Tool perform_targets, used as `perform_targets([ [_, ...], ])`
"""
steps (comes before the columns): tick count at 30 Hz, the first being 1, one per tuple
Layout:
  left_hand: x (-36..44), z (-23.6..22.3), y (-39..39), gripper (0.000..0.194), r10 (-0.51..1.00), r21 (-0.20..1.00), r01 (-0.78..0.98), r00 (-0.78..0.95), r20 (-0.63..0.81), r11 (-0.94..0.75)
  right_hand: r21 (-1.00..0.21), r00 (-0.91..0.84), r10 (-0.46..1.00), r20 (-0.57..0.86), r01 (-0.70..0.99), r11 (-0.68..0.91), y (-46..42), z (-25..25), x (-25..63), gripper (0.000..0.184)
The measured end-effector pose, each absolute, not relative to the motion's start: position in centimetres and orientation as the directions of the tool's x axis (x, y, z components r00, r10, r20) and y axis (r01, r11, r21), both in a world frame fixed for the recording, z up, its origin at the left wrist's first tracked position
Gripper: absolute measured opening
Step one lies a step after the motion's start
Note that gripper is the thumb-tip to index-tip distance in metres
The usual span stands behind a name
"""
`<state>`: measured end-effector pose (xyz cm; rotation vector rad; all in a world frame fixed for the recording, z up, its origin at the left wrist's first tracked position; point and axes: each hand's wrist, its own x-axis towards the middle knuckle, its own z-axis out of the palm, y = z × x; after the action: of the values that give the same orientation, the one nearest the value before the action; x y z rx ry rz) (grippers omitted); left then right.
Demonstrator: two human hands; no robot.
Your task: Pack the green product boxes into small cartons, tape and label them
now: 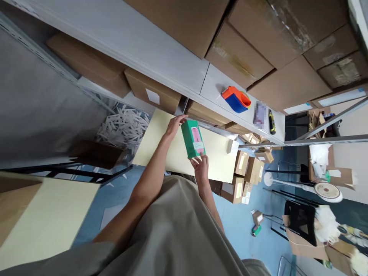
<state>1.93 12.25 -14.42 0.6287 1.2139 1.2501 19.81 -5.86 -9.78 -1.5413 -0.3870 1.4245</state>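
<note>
A green box with a pink item pictured on its front and a pale label is held above the cream table. My left hand is at the box's upper left corner, its fingers bent over that end. At the lower end, my right hand grips the box with the fingertips, thumb and fingers against its edge. The printing on the label is too small to read.
On the grey shelf lie a red-and-blue tape dispenser and a yellow-black utility knife. Large cartons stand behind them. A small white box sits at the table's right end. Stacked cartons are on the floor beyond.
</note>
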Motion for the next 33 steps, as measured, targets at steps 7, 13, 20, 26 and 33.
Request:
perform_targets([
  [7, 1.5, -15.4, 12.0, 0.044, 0.903, 0.689, -0.622, 0.070, -0.423, 0.371, -0.413, -0.067, 0.590, -0.805, -0.650, -0.638, -4.4, -9.4, 18.8, 0.048],
  [13, -0.3, -15.8, 12.2, 0.043, 0.898, 0.752, -0.558, -0.027, -0.439, 0.351, -0.553, -0.001, 0.641, -0.767, -0.505, -0.662, -4.8, -10.3, 17.1, 0.057],
  [20, -0.8, -15.2, 12.3, 0.040, 0.916, 0.874, -0.366, -0.117, -0.385, 0.320, -0.921, 0.309, 0.902, -0.301, 0.152, -0.359, -6.0, -10.8, 15.1, 0.084],
  [26, -2.6, -14.3, 12.1, 0.054, 0.955, 0.909, -0.332, -0.067, -0.289, 0.252, -0.897, 0.266, 0.858, -0.439, -0.072, -0.436, -5.4, -10.5, 14.4, 0.068],
  [33, -3.4, -14.9, 10.4, 0.054, 0.928, 0.756, -0.563, 0.054, -0.370, 0.334, -0.478, -0.101, 0.674, -0.731, -0.630, -0.613, -5.4, -10.0, 14.4, 0.035],
])
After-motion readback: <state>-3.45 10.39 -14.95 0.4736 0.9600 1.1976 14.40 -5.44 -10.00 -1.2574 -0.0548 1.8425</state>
